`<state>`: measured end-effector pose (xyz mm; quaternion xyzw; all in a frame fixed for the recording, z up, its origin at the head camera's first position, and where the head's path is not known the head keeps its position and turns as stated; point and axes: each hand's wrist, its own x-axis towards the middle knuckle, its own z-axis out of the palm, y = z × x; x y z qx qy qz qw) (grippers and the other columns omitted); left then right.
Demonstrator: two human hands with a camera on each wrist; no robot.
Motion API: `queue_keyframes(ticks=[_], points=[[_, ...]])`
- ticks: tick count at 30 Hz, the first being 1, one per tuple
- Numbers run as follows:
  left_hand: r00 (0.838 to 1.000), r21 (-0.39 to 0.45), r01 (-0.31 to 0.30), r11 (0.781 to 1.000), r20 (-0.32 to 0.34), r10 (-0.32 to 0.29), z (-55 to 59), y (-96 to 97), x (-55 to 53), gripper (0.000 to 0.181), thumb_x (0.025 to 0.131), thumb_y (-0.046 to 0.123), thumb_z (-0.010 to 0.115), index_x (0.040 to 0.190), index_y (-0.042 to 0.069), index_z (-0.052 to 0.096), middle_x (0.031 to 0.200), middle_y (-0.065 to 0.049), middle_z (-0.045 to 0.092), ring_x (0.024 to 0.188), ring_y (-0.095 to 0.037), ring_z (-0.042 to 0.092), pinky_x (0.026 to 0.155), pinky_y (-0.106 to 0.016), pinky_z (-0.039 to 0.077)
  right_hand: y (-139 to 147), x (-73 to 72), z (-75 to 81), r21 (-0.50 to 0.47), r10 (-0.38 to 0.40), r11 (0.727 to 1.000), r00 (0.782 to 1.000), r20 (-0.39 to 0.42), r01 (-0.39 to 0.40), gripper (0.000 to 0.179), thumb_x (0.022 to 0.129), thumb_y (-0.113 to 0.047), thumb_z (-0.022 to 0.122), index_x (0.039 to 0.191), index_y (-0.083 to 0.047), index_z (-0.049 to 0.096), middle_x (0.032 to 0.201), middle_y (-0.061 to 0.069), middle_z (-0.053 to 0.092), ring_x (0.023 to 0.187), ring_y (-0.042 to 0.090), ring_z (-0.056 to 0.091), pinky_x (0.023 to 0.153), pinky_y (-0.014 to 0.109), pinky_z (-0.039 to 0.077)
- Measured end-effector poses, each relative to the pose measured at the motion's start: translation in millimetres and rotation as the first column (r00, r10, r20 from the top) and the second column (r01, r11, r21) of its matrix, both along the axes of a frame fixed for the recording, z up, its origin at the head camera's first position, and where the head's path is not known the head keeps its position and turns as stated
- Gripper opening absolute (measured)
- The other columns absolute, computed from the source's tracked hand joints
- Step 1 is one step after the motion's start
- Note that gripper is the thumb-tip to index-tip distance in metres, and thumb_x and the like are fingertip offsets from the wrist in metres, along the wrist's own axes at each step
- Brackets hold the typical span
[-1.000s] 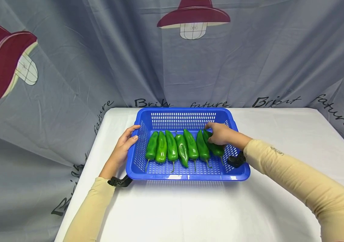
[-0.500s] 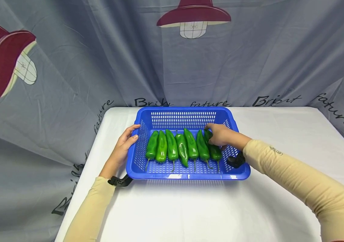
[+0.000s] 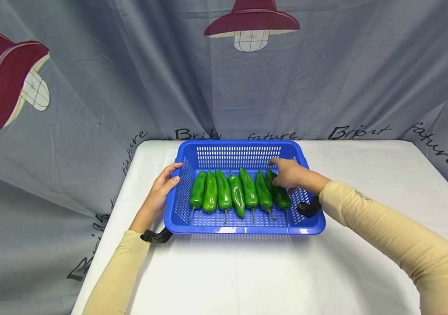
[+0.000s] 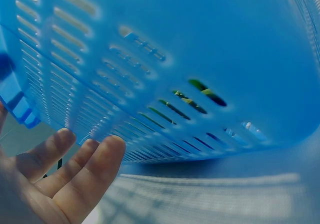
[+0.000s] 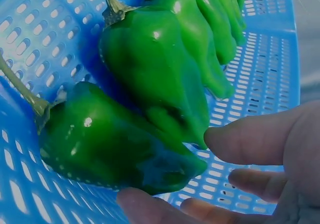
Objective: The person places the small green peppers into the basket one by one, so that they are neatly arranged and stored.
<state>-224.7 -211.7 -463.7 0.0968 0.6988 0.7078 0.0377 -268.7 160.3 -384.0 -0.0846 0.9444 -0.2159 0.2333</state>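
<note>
Inside a blue plastic basket (image 3: 243,230), several green peppers (image 3: 224,192) lie side by side in a row, most with stems toward the near side. My left hand (image 3: 158,192) rests on the basket's left rim; in the left wrist view its fingers (image 4: 87,184) lie nearly straight by the outer wall. My right hand (image 3: 288,173) reaches over the right rim to the rightmost pepper (image 3: 282,199), covering part of it. In the right wrist view, the thumb and fingers stand spread around that pepper's tip (image 5: 187,170), one fingertip at its lower edge and the thumb beside the neighbouring pepper (image 5: 150,48).
A white-covered table (image 3: 224,275) bears the basket. Behind and to the left hangs a grey curtain (image 3: 161,78) printed with red lamps and lettering. Black wrist cameras (image 3: 156,236) sit at both wrists, the right one beside the basket's right wall.
The rightmost pepper has shifted slightly left beside its neighbour and straightened a little. My right hand has loosened around it and moved slightly away. The left hand has stayed at the rim.
</note>
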Motion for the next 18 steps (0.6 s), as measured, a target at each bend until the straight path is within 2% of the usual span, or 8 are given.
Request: queue_keyframes(ticks=[4,7,9,12,15,18], points=[[1.000,-0.006,0.003,1.000,-0.006,-0.003,-0.5,0.5,-0.4,0.040,0.104,0.011,0.044,0.143,0.018,0.046,0.162,-0.021,0.029,0.121,-0.016,0.052,0.090,-0.022,0.059,4,1.3,4.3,-0.024,-0.009,1.000,1.000,-0.007,0.009,0.068,0.092,-0.001,0.064,0.153,-0.002,0.035,0.136,0.036,0.050,0.075,0.032,0.072,0.057,0.036,0.063],[1.000,0.000,0.006,1.000,-0.012,-0.006,-1.4,-0.1,-0.5,0.040,0.104,0.010,0.044,0.142,0.022,0.047,0.162,-0.022,0.029,0.119,-0.014,0.054,0.089,-0.023,0.059,7,1.1,9.9,-0.056,-0.026,0.998,1.000,-0.011,0.025,0.067,0.093,-0.002,0.066,0.153,-0.004,0.036,0.133,0.033,0.051,0.083,0.035,0.071,0.058,0.036,0.064],[1.000,0.006,0.007,1.000,-0.017,-0.007,-1.6,-0.3,-0.3,0.039,0.104,0.010,0.044,0.140,0.025,0.049,0.161,-0.022,0.029,0.117,-0.012,0.056,0.088,-0.023,0.059,11,0.9,14.7,-0.084,-0.035,0.996,0.999,-0.017,0.033,0.067,0.094,-0.004,0.066,0.153,-0.004,0.036,0.136,0.034,0.050,0.088,0.036,0.071,0.060,0.036,0.064],[1.000,0.007,0.007,1.000,-0.023,-0.007,-1.4,0.0,0.2,0.039,0.103,0.009,0.044,0.137,0.028,0.050,0.161,-0.023,0.030,0.114,-0.009,0.057,0.088,-0.023,0.059,18,1.5,22.6,-0.131,-0.037,0.991,0.998,-0.048,0.030,0.065,0.095,-0.006,0.065,0.153,-0.002,0.036,0.139,0.036,0.050,0.087,0.037,0.072,0.061,0.036,0.064],[1.000,0.006,0.009,1.000,-0.025,-0.009,-1.7,-0.2,0.5,0.040,0.103,0.009,0.044,0.136,0.030,0.051,0.159,-0.025,0.031,0.113,-0.009,0.058,0.087,-0.023,0.059,29,3.0,28.7,-0.173,-0.039,0.985,0.992,-0.122,0.018,0.063,0.096,-0.009,0.066,0.151,-0.001,0.038,0.139,0.037,0.051,0.083,0.037,0.074,0.063,0.036,0.065],[1.000,0.012,0.009,1.000,-0.019,-0.009,-2.1,-0.9,0.9,0.039,0.104,0.010,0.044,0.136,0.031,0.051,0.158,-0.025,0.032,0.112,-0.009,0.058,0.087,-0.023,0.060,41,5.9,32.6,-0.204,-0.061,0.979,0.974,-0.218,0.016,0.059,0.096,-0.013,0.066,0.149,-0.003,0.042,0.137,0.033,0.055,0.094,0.038,0.073,0.068,0.038,0.065]])
